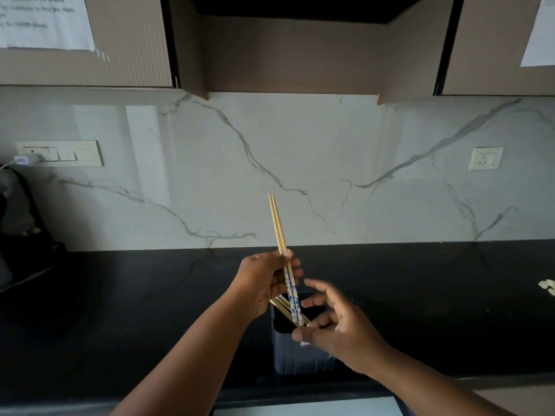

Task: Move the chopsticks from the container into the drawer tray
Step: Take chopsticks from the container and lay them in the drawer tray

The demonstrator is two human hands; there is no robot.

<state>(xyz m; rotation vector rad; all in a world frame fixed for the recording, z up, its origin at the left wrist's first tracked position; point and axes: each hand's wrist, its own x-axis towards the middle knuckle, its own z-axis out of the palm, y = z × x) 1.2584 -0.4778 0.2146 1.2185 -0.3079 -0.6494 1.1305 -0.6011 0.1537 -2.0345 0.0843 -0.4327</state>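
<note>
Item one: our left hand [264, 280], fingers curled, thumb on top, pinching a pair of pale wooden chopsticks with blue-and-white patterned handles [285, 259]. The pair stands nearly upright, slightly tilted; the plain tapered tips rise above the hand against the wall, and the patterned ends reach down past the fingers to the mouth of the container.

Item two: our right hand [333, 322], just right of and below the left one, fingers spread and loosely bent. Its fingertips are at the lower ends of the pair; whether they touch the wood we cannot tell. The thumb lies against the front of the container.

Item three: a dark grey ribbed plastic container [297, 358], square-mouthed, upright, directly below both hands. Several more plain wooden chopsticks [280, 307] lean inside it, slanting toward the left hand.

Item four: a black stone countertop [150, 310] under the container.

Item five: a white marble-veined backsplash [300, 151] beyond the hands, with a switch panel [60, 153] far to the left and a socket [485, 158] far to the right.

Item six: brown wall cabinets [129, 40] above.
</note>
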